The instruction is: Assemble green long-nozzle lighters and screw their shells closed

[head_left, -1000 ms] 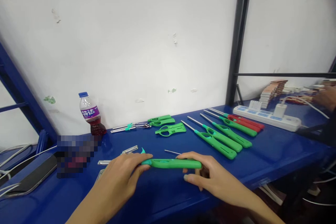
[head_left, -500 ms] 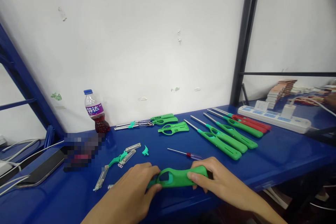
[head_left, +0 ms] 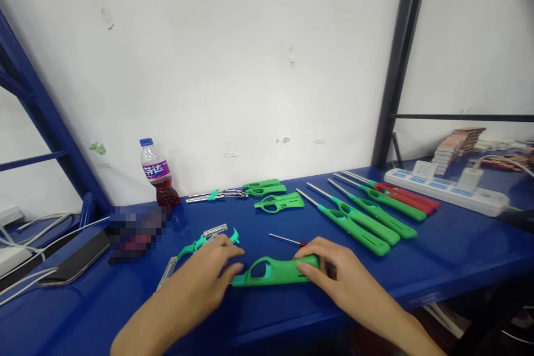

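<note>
A green stick lighter [head_left: 287, 271] lies nearly level at the front of the blue table, its teal collar pointing left. My right hand [head_left: 329, 267] grips the handle's right end between thumb and fingers. Beside the collar is my left hand [head_left: 208, 270], its thumb and index finger apart with a gap between them; it hides the lighter's rod. Behind my right hand a screwdriver [head_left: 287, 240] shows its thin shaft, and its handle is mostly covered. Teal trigger parts [head_left: 194, 247] and a clear fuel tank [head_left: 216, 230] lie behind my left hand, partly hidden.
Several green lighters [head_left: 354, 228] and red ones [head_left: 411, 196] lie in a row at right, before a white power strip [head_left: 446, 192]. Green shell halves [head_left: 280, 202] and metal rods [head_left: 214, 195] lie near the wall. A drink bottle [head_left: 157, 172] and a phone [head_left: 75, 258] are at left.
My left thumb and finger have come off the lighter's front end and moved left. My right hand keeps its grip. The lighter sits slightly lower and flatter, and the view has shifted a little.
</note>
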Available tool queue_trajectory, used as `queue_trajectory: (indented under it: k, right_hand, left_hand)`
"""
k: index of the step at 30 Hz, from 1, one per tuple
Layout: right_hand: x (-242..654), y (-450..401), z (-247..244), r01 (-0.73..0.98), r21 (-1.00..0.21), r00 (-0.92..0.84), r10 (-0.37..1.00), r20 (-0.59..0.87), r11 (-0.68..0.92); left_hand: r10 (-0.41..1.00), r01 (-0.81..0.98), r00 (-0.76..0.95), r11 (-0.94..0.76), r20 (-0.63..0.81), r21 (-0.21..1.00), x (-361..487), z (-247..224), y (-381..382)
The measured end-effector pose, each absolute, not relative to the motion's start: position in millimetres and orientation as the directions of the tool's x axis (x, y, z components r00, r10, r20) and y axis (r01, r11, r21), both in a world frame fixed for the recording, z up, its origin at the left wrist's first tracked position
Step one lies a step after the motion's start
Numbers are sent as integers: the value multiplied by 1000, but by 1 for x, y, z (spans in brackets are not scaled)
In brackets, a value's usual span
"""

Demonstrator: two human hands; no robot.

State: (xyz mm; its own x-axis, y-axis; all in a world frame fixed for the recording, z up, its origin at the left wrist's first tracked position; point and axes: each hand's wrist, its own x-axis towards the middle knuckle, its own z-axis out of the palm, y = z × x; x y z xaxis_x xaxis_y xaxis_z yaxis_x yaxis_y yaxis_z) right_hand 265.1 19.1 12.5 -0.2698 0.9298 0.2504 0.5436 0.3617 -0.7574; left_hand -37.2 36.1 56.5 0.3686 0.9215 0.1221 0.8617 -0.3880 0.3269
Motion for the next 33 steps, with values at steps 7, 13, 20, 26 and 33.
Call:
queue_trajectory:
  k: [7,13,20,26,33]
  right_hand:
    - [266,22,10,519,-760,-302,916,265,391]
    - [266,21,13,505,-749,-329,898,293,429]
    - [264,19,13,512,-741,-295,899,324,435]
    - [271,18,7,536,-732,-153,901,407,421]
    - [278,31,-9,628,-649,-21,843,538,430]
  left_hand:
    - [987,956,133,-151,87,253,-109,73,47]
    - [994,966,78,-94,76,241,-118,76,54]
    - [995,961,102,-99,1,259,-100,74,57]
    - [980,935,185,-151,-77,320,-83,78,44]
    - [958,904,261,-201,-116,378,-67,71,48]
